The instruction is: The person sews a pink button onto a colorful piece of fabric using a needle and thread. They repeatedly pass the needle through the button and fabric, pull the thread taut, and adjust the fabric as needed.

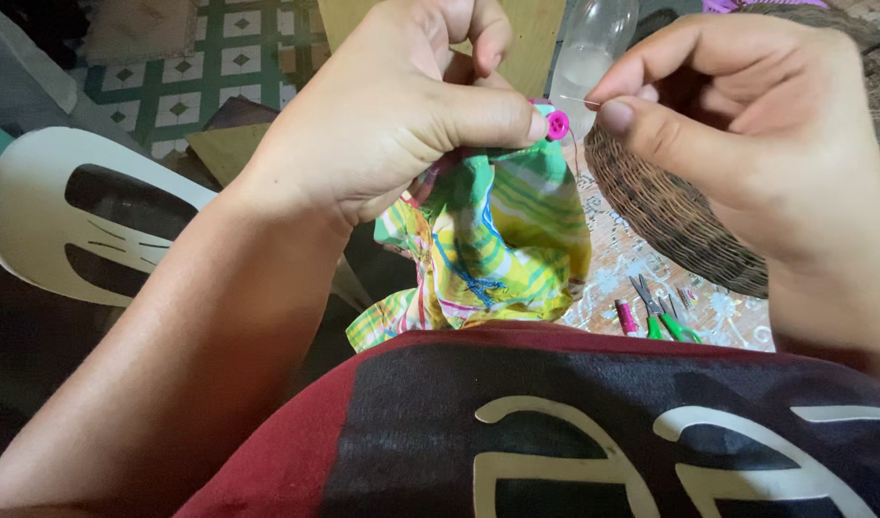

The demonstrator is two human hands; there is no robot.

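A: What is the biggest thing near the hands?

B: A white plastic chair (37,216) stands well off beyond the left forearm, and a dark woven basket (670,206) sits just under the right hand (756,125), on a patterned tablecloth (612,264).

A: And the left hand (382,115)?

B: It is closed around a bunched piece of striped cloth (492,245), green, yellow and pink, which hangs down below the fist. Its thumb presses a pink button (557,125) against the top of the cloth.

A: The right hand?

B: Thumb and forefinger are pinched on a thin needle (582,100), whose tip points at the button, between the two hands. A dark thread (575,153) runs down from there.

A: Anything smaller?

B: Below the right hand, green-handled scissors (665,317) lie on the tablecloth, with a small pink tool (627,317) just beside them. A clear plastic bottle (593,53) stands behind the hands.
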